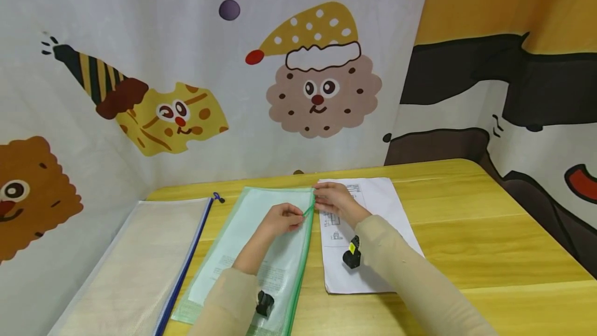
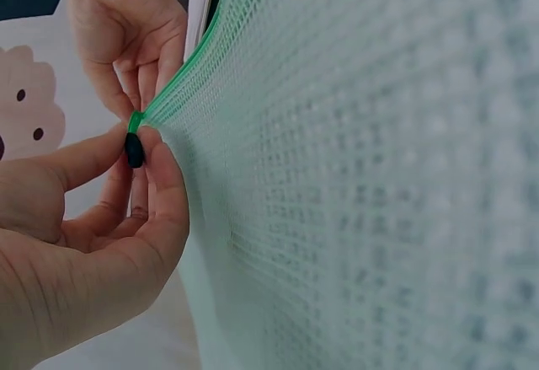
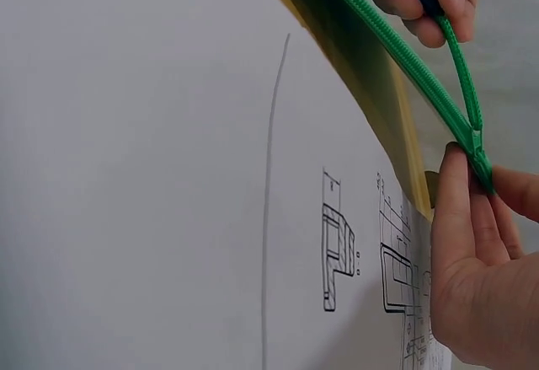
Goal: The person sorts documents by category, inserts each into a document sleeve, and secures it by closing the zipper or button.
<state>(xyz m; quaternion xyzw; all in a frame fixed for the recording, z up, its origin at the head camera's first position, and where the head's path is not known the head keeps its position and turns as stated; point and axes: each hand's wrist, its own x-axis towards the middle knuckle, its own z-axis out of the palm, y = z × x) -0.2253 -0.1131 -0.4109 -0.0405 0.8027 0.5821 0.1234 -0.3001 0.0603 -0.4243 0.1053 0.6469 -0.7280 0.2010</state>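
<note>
A green mesh zipper pouch (image 1: 275,253) with printed paper inside lies on the table. My left hand (image 1: 282,219) pinches the dark tip of its green cord zipper pull (image 3: 461,71) between thumb and fingers. At the far end of the zipper (image 3: 404,58), my right hand (image 1: 337,201) pinches the pouch's corner, close beside the zipper slider (image 3: 476,141). Under the right hand and forearm lies a stack of white sheets (image 1: 345,274) with printed technical drawings.
To the left lies another mesh pouch (image 1: 135,258) with a blue zipper, its blue pull (image 1: 218,197) at the far corner. The wooden table (image 1: 503,242) extends to the right. A cartoon-printed curtain (image 1: 186,25) hangs behind it.
</note>
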